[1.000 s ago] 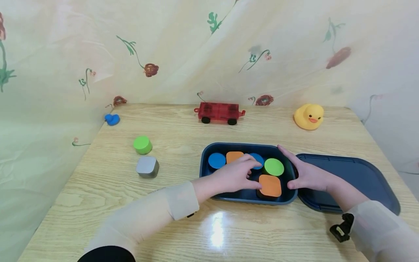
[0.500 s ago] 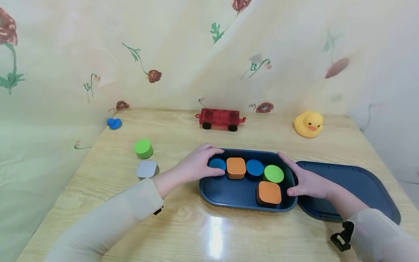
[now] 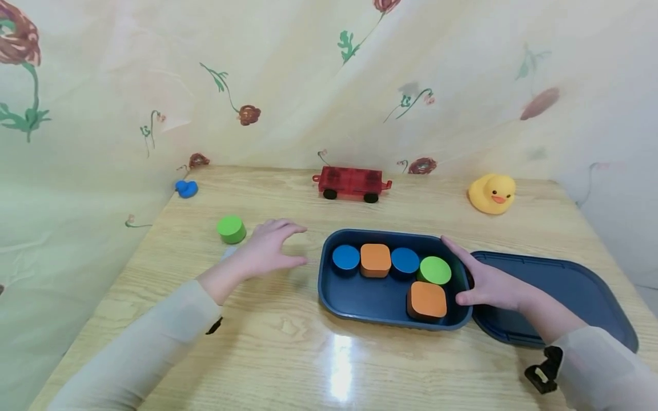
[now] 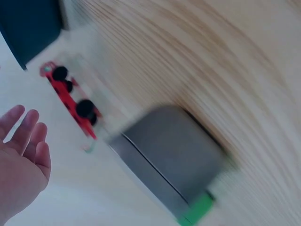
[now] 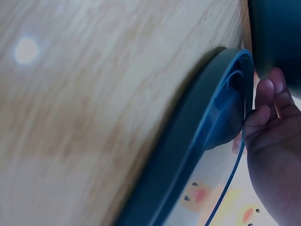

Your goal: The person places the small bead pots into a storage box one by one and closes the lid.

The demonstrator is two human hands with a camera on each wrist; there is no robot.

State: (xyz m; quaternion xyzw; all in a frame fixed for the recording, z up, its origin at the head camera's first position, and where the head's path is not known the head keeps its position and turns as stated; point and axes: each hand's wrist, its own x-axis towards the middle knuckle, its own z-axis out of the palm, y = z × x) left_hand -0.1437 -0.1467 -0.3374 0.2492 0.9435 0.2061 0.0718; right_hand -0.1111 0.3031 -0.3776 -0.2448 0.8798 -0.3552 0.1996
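Observation:
My left hand (image 3: 264, 246) is over the table left of the dark blue box (image 3: 354, 297), thumb and fingers spread apart and holding nothing. Under its wrist a grey rounded block (image 4: 174, 150) is mostly hidden in the head view; a round green block (image 3: 231, 229) stands just behind. My right hand (image 3: 485, 282) grips the box's right end, thumb and forefinger at the rim, other fingers (image 5: 265, 92) against the outer wall. Inside the box, a blue round block (image 3: 345, 258), an orange square one (image 3: 375, 258), another blue and a green one form a row. A second orange block (image 3: 428, 300) sits in front.
The dark blue lid (image 3: 560, 297) lies right of the box, under my right forearm. Along the back stand a red toy wagon (image 3: 351, 181), a yellow rubber duck (image 3: 492, 194) and a small blue duck (image 3: 187, 189). A flowered cloth hangs behind the table.
My left hand has moved left, from over the box's middle to the blue block at its left end, then out of the box toward the grey block. The right hand has stayed at the box's end.

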